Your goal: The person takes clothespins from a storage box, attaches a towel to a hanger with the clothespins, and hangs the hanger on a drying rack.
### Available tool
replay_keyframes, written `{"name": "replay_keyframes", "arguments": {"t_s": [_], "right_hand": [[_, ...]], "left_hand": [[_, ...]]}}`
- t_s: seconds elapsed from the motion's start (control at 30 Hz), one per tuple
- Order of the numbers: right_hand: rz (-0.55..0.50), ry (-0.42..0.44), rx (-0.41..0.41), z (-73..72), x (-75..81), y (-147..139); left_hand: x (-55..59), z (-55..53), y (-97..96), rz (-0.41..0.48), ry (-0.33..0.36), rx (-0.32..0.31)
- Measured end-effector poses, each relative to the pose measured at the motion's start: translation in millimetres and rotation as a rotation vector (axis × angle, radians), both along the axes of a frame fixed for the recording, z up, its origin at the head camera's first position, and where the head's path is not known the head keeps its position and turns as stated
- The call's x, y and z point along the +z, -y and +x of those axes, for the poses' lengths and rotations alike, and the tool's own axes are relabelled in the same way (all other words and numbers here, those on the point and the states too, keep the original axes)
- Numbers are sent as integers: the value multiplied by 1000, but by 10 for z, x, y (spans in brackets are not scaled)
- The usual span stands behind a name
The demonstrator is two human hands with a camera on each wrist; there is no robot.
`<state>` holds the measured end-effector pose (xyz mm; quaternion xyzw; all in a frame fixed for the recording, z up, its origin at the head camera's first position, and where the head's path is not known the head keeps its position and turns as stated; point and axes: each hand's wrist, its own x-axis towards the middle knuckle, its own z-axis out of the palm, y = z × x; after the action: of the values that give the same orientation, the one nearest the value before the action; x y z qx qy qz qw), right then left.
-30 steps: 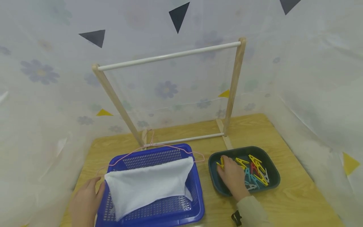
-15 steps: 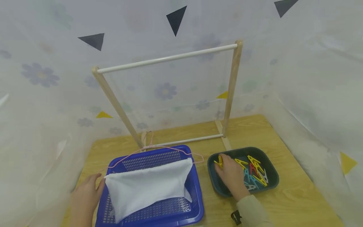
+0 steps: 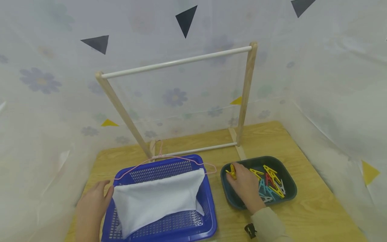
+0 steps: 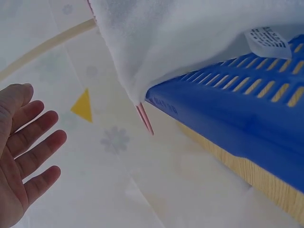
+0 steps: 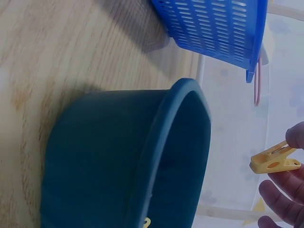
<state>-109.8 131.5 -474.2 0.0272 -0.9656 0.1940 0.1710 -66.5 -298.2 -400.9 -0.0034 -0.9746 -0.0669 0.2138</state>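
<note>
In the head view my right hand (image 3: 246,185) pinches a yellow clothespin (image 5: 275,161) between thumb and fingers, over the left side of a dark green tub (image 3: 294,181). The right wrist view shows the clothespin's closed end pointing away from the hand. My left hand (image 3: 92,205) is beside the left rim of a blue basket (image 3: 213,215), its fingers apart and holding nothing in the left wrist view. A white cloth (image 3: 160,198) hangs on a pink wire hanger (image 3: 137,165) lying across the basket. The hanger's left end pokes out past the cloth's corner.
Several yellow, blue, red and white clothespins (image 3: 273,188) lie in the tub. Behind the basket stands a wooden rack (image 3: 248,84) with a white top rod (image 3: 178,62). Pale flowered sheeting (image 3: 338,111) surrounds the wooden table (image 3: 320,208).
The right hand has shifted slightly left with the clothespin, which now shows more fully. The left hand's fingers have come away from the hanger's left end. Basket and tub stay put.
</note>
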Motion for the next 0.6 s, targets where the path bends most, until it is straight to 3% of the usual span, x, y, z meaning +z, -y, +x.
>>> {"name": "replay_keyframes", "arguments": {"t_s": [0.27,0.47,0.6], "right_hand": [[-9,7,10,-10,54,42],[-16,-65,25,-15,36,54],[-16,-86,23,-21,6,56]], "left_hand": [[4,-70,7,10,-21,-20],[-13,-156,-20,23,-28,-59],[-7,-204,-68,6,-69,-76]]}}
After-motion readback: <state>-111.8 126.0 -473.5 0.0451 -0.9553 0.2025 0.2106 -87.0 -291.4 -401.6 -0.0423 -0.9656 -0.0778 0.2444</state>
